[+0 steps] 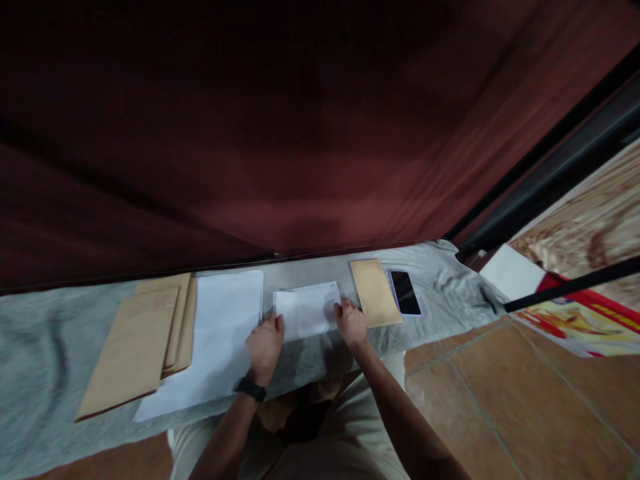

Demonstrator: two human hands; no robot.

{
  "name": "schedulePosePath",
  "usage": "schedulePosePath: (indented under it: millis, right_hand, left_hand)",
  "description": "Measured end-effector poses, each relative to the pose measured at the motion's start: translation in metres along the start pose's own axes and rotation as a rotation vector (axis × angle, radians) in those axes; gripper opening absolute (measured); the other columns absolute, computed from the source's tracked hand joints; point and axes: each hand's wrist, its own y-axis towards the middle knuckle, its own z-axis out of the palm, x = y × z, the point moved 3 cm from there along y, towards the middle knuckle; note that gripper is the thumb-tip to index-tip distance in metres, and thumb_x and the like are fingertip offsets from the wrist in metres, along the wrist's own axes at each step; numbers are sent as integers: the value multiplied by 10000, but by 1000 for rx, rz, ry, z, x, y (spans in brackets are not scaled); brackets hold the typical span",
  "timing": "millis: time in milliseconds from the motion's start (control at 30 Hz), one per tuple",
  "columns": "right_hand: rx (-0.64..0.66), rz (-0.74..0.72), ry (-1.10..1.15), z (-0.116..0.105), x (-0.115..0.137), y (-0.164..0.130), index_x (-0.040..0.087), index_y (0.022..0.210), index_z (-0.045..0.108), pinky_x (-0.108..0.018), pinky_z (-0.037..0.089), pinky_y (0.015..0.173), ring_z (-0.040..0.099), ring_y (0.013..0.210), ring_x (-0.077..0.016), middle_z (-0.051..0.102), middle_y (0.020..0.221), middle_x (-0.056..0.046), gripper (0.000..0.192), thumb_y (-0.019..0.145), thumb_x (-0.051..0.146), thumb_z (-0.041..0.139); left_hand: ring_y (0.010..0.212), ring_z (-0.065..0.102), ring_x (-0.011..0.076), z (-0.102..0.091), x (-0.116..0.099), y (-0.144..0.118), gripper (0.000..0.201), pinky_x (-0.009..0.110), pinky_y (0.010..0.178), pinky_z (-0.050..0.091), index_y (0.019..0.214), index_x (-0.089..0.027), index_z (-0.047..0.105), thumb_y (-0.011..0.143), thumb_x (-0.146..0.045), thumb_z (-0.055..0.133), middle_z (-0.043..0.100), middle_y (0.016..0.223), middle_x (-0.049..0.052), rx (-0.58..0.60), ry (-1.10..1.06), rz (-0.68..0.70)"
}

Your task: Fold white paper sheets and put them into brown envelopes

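Head view shows your two hands at the near edge of a grey cloth spread over the surface, with a folded white sheet lying flat between them. Your left hand, a dark watch on its wrist, presses fingertips on the sheet's left edge; your right hand rests fingers on its right edge. Both hands are laid flat rather than clenched, though the dim light makes it hard to tell whether either actually pinches the paper. The sheet looks small, rectangular and creased, its far right corner slightly raised. Just left of it lies a larger stack of white paper, then a pile of brown envelopes. To the right sit a single brown envelope and, beside it, a dark phone.
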Motion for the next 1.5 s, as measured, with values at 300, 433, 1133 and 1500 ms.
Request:
schedulePosePath:
  millis: [300,433,1133,1500]
  right_hand:
    - [-91,-2,-2,6,4,8,138,1152,606,-296,512,708,725,826,-218,730,995,-151,270,1060,334,445]
    - [-207,-62,36,7,3,8,132,1169,612,-366,534,755,689,891,-272,704,1016,-168,275,1048,305,436]
    - [-243,-475,168,43,29,-12,133,1503,472,-475,329,1198,361,1482,-279,410,1592,-143,502,1043,334,464]
    - [-174,-431,196,33,31,-7,139,1483,503,-465,329,1215,395,1466,-246,471,1553,-134,460,1052,276,418]
  left_hand:
    - [743,704,267,-2,-6,8,478,319,635,447,1139,-138,659,1034,-395,270,733,802,136,-5,16,-33]
    - [736,706,264,0,-6,9,479,317,626,445,1136,-142,659,1034,-395,265,734,799,137,-18,8,-48]
    - [981,670,289,-6,-23,8,380,416,853,512,1197,-99,597,995,-279,331,696,1052,175,-204,-26,105]
    - [1539,244,297,47,-68,12,567,544,1231,245,1518,-89,388,1001,-306,306,375,1613,182,-218,-244,396]
